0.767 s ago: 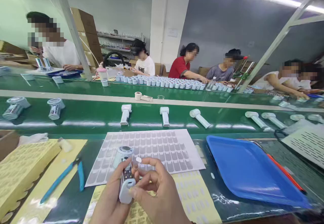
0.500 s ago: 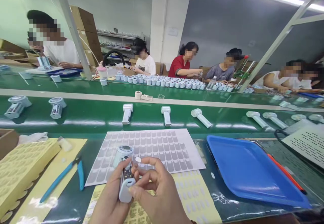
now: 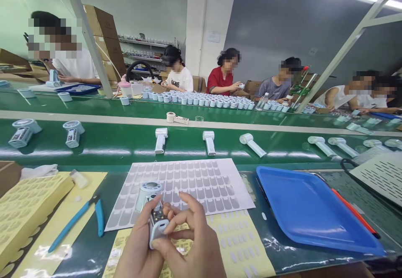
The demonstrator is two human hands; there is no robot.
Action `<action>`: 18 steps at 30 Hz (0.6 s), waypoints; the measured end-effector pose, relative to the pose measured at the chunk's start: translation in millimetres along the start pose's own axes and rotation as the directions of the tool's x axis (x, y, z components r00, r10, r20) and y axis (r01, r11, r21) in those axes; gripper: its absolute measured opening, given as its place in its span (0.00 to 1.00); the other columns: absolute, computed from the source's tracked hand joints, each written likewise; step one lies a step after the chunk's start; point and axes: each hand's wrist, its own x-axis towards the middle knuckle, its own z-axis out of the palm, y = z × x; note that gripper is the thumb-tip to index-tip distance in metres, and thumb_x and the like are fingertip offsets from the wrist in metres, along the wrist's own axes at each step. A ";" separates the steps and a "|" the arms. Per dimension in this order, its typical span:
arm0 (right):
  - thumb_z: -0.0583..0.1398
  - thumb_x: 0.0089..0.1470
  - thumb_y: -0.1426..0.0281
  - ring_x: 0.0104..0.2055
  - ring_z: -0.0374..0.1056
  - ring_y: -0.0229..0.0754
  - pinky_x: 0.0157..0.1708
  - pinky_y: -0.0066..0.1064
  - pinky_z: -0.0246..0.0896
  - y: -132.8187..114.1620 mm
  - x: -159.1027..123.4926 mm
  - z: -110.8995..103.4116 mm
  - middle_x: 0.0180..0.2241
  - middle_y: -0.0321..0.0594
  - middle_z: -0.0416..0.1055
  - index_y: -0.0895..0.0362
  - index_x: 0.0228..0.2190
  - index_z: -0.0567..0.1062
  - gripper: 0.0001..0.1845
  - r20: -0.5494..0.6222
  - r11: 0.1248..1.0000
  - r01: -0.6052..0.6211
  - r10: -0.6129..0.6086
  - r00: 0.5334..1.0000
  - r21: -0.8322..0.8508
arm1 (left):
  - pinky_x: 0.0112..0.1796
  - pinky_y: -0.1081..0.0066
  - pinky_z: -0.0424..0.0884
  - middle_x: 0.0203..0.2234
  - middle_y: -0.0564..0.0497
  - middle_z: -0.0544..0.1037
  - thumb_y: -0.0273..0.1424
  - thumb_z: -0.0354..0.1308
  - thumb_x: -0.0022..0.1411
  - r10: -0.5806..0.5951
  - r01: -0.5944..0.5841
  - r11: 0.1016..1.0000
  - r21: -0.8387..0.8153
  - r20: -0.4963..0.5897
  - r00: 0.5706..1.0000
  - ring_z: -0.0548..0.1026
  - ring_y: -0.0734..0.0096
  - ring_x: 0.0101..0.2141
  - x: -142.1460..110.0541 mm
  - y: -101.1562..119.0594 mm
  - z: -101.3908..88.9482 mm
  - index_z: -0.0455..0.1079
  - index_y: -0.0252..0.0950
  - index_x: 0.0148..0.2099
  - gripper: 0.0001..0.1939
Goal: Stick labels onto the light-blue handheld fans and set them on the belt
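Observation:
A light-blue handheld fan point(image 3: 145, 196), its round head pointing away and the circuit board point(image 3: 158, 214) bare in its handle, is in my left hand point(image 3: 138, 244). My left fingers wrap the handle. My right hand point(image 3: 196, 238) pinches the pale end point(image 3: 157, 232) of the handle between thumb and fingers. Its index finger is raised, with a small white oval piece point(image 3: 176, 190) at the tip. Beneath both hands lie a white sheet of grey stickers point(image 3: 216, 186) and a yellow sheet of small pale stickers point(image 3: 238, 240).
Blue-handled pliers point(image 3: 73, 223) and a stack of yellow sheets point(image 3: 28, 207) lie at left. To the right are a blue tray point(image 3: 314, 211) and an orange tool point(image 3: 354, 213). Several fans stand along the green belt point(image 3: 185, 144). Co-workers sit behind rows of blue fan heads point(image 3: 201, 101).
The handle's end has turned in my hands, showing its slotted face more. My right index finger has shifted slightly right with the white piece. Fans on the belt have slid a little right.

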 end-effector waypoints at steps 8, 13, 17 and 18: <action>0.75 0.29 0.72 0.49 0.73 0.49 0.35 0.32 0.74 0.6 3.5 -6.1 0.54 0.38 0.63 0.41 0.62 0.58 0.59 -0.097 0.991 -0.133 0.132 0.986 0.002 | 0.20 0.84 0.73 0.25 0.52 0.70 0.26 0.50 0.70 -0.050 0.045 0.998 -0.036 -0.143 0.988 0.71 0.83 0.17 -20.7 -0.7 16.4 0.67 0.30 0.40 0.06; 0.65 0.54 0.53 0.50 0.69 0.48 0.34 0.33 0.72 24.1 13.2 -37.7 0.50 0.42 0.65 0.46 0.55 0.66 0.30 -0.027 0.990 -0.099 0.102 0.994 0.101 | 0.20 0.80 0.75 0.24 0.51 0.72 0.23 0.54 0.67 -0.009 0.022 0.988 0.154 -0.084 0.996 0.71 0.80 0.16 -17.9 7.3 0.4 0.69 0.28 0.38 0.05; 0.61 0.58 0.57 0.47 0.68 0.46 0.32 0.30 0.68 47.7 15.7 -62.7 0.44 0.41 0.67 0.51 0.37 0.74 0.12 0.010 0.983 -0.061 0.063 0.998 -0.172 | 0.34 0.70 0.82 0.34 0.40 0.81 0.18 0.63 0.56 0.221 -0.141 0.801 0.581 -0.067 0.973 0.83 0.60 0.32 -10.2 4.9 -23.2 0.73 0.26 0.46 0.14; 0.61 0.58 0.59 0.45 0.69 0.45 0.31 0.29 0.66 51.7 15.5 -65.3 0.43 0.41 0.67 0.52 0.33 0.74 0.10 0.014 0.975 -0.052 0.057 0.998 -0.218 | 0.37 0.69 0.82 0.38 0.39 0.82 0.19 0.65 0.54 0.216 -0.139 0.768 0.626 -0.049 0.975 0.83 0.56 0.38 -8.9 3.0 -28.7 0.73 0.27 0.49 0.18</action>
